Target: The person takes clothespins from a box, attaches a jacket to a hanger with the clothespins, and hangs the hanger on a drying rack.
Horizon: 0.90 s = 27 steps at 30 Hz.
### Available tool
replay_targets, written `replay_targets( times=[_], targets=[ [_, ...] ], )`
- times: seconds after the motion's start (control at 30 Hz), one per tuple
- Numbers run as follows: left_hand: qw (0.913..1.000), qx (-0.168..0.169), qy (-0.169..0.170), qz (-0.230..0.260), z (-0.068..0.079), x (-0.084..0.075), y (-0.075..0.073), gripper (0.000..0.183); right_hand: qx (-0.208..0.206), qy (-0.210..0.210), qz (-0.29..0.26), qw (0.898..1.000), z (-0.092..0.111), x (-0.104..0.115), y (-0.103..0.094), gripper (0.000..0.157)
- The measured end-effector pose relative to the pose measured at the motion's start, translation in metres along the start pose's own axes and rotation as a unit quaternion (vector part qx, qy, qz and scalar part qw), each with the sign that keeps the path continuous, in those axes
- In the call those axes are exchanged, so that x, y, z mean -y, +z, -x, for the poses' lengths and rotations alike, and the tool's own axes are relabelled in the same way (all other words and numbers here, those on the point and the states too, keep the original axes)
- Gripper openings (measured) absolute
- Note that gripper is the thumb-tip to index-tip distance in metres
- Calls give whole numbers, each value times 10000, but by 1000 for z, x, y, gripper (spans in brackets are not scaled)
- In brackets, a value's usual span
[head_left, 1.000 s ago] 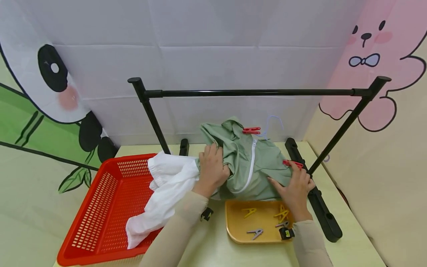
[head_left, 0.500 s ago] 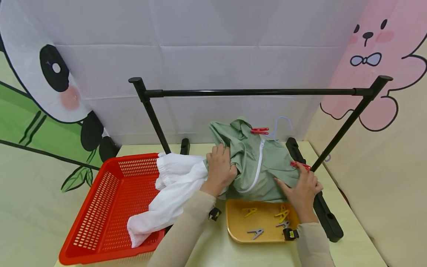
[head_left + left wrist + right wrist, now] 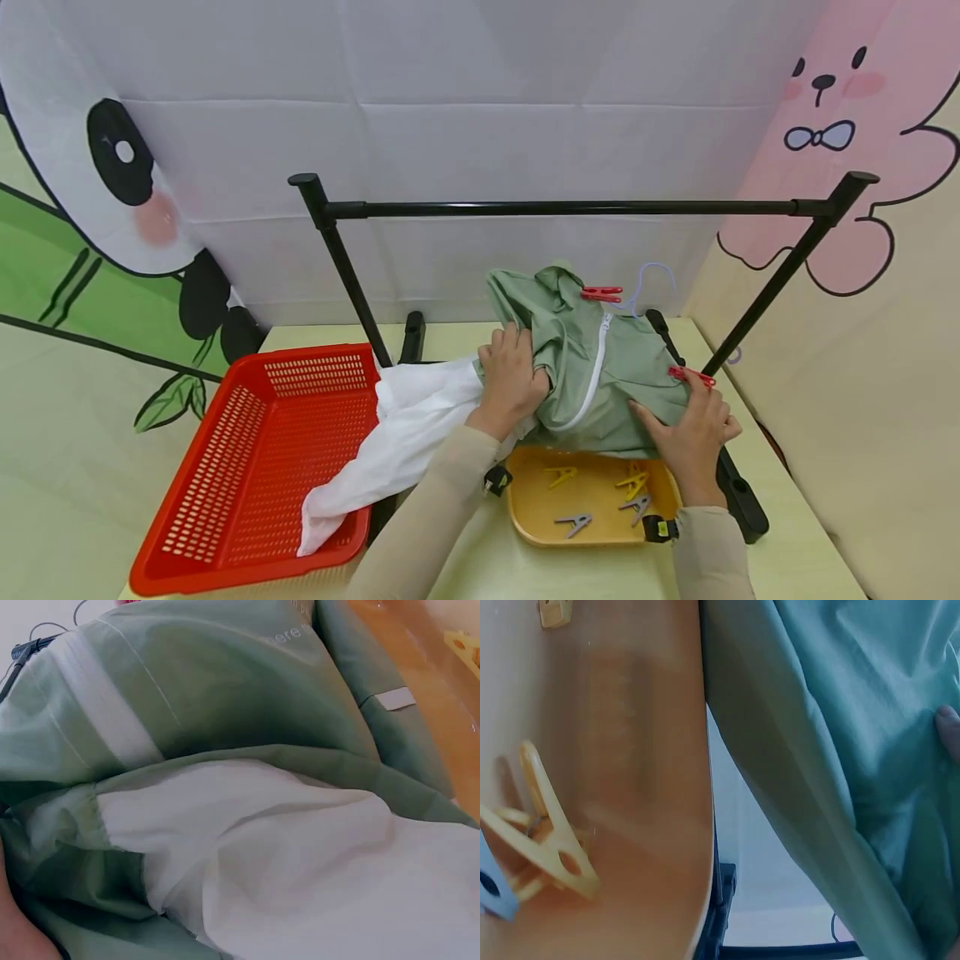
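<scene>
A green jacket [image 3: 645, 375] with a white zip lies over the table, its white fabric part [image 3: 427, 408] trailing left onto the basket. My left hand [image 3: 512, 379] grips the green cloth where it meets the white. On the other side my right hand [image 3: 693, 442] holds the jacket's right edge, thumb on the cloth and fingers by a red clothespin [image 3: 692, 376]. A second red clothespin [image 3: 602, 294] bites the jacket near the collar, beside a pale purple hanger hook [image 3: 656, 268]. In the left wrist view, white cloth [image 3: 285, 847] emerges from under the green hem.
A red basket [image 3: 183, 467] stands at left. Below the jacket, a yellow tray [image 3: 540, 533] holds a yellow clothespin [image 3: 561, 476], a grey clothespin [image 3: 576, 523] and more of both colours. The black rack [image 3: 570, 208] spans above, its right foot [image 3: 738, 500] beside my right hand.
Both hands have moved right, taking the jacket, its red clothespins and the hanger along. The white fabric has been drawn right, partly out of the basket.
</scene>
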<state>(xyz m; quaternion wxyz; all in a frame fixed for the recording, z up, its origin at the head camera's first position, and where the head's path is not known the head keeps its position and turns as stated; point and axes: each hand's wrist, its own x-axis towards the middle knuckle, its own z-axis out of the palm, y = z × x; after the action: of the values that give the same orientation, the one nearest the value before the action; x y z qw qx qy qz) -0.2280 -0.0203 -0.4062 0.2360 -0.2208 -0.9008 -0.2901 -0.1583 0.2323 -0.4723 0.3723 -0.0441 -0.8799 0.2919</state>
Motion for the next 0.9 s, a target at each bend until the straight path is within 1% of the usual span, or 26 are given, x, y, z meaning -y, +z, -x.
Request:
replay_targets(
  times=[0.2, 0.37, 0.5, 0.63, 0.8, 0.9],
  targets=[
    [9998, 43, -46, 176, 0, -4, 6, 26, 14, 204, 70, 9998, -1, -3, -5, 89],
    [9995, 108, -58, 300, -1, -9, 10, 31, -110, 215, 64, 9997, -1, -9, -9, 87],
    [9994, 174, -35, 295, -2, -13, 12, 30, -178, 195, 42, 9996, -1, -12, -12, 86],
    [9994, 222, 10, 266, -4, -17, 13, 27, -238, 213, 9, 9995, -1, -15, -15, 89],
    [9993, 279, 63, 222, -6, -22, 14, 26, -320, 222, 8, 9992, -3, -18, -18, 84],
    [9993, 256, 107, 236, -6, -25, 15, 27, -371, 251, 11, 9990, -3, -20, -19, 86]
  ],
)
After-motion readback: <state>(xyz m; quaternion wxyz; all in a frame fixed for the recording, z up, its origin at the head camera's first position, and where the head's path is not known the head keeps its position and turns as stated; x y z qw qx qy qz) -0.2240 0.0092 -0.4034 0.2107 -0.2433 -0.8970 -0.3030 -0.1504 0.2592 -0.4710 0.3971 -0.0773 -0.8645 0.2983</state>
